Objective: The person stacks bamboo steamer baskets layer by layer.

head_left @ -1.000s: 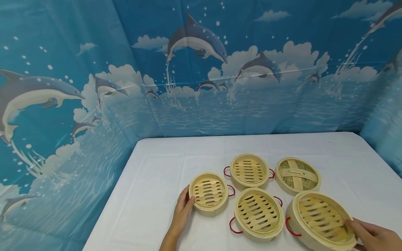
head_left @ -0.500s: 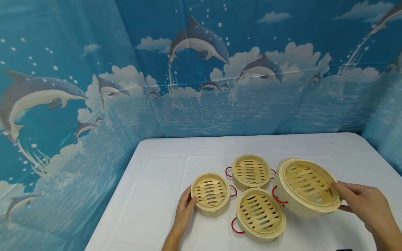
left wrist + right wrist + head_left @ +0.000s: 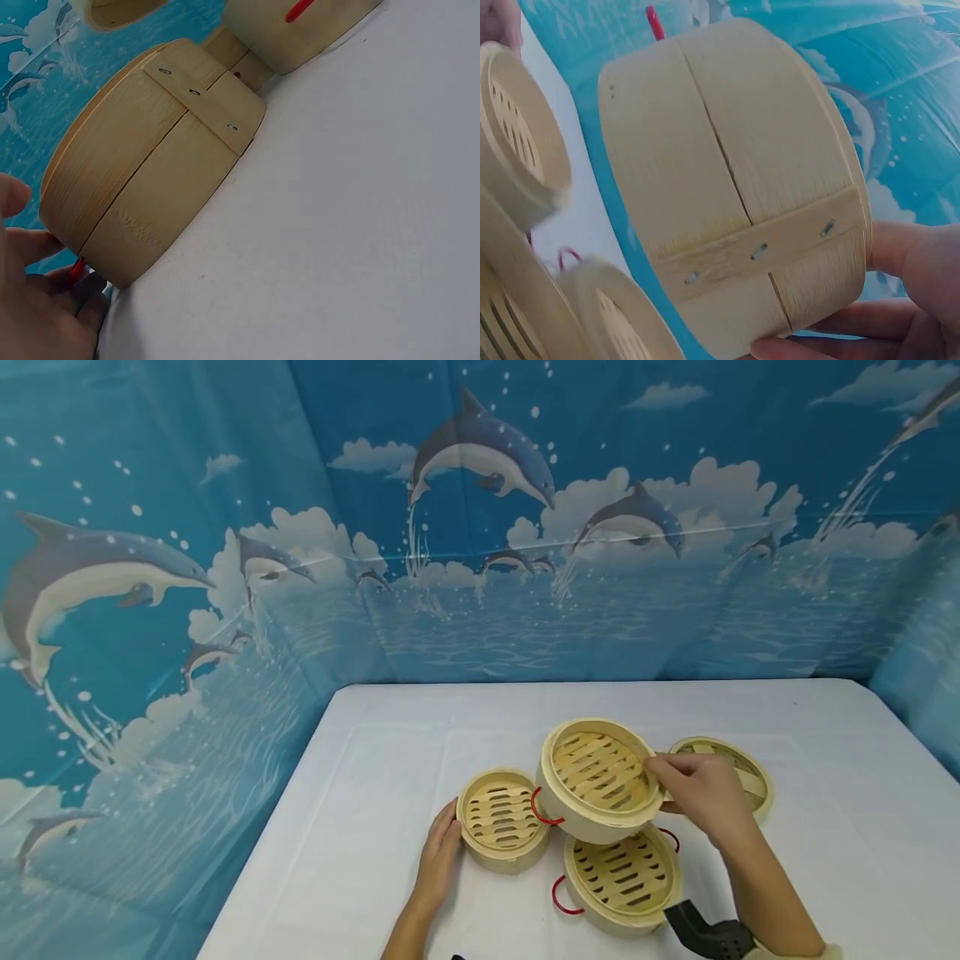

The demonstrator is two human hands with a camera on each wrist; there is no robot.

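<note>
My right hand [image 3: 701, 785] grips a large bamboo steamer basket [image 3: 600, 772] by its right rim, thumb on the inner side. That basket is raised and tilted over the back of the group, covering the round basket seen there earlier. In the right wrist view, its stapled side wall [image 3: 727, 180] fills the middle. My left hand [image 3: 437, 856] holds the left side of a smaller steamer basket [image 3: 504, 818] on the table, with fingers around its red handle [image 3: 76, 271]. Another slatted basket [image 3: 624, 872] with red handles stands in front, partly below the raised one.
A woven bamboo lid [image 3: 753, 785] lies at the right, partly behind my right hand. The white-covered table [image 3: 375, 760] ends at a blue dolphin-print curtain [image 3: 465, 627]. A black strap piece [image 3: 712, 935] is on my right wrist.
My right hand has lifted the large basket off the table's right front and carried it left and back, across the lid, to above the back basket. My left hand stays by its basket.
</note>
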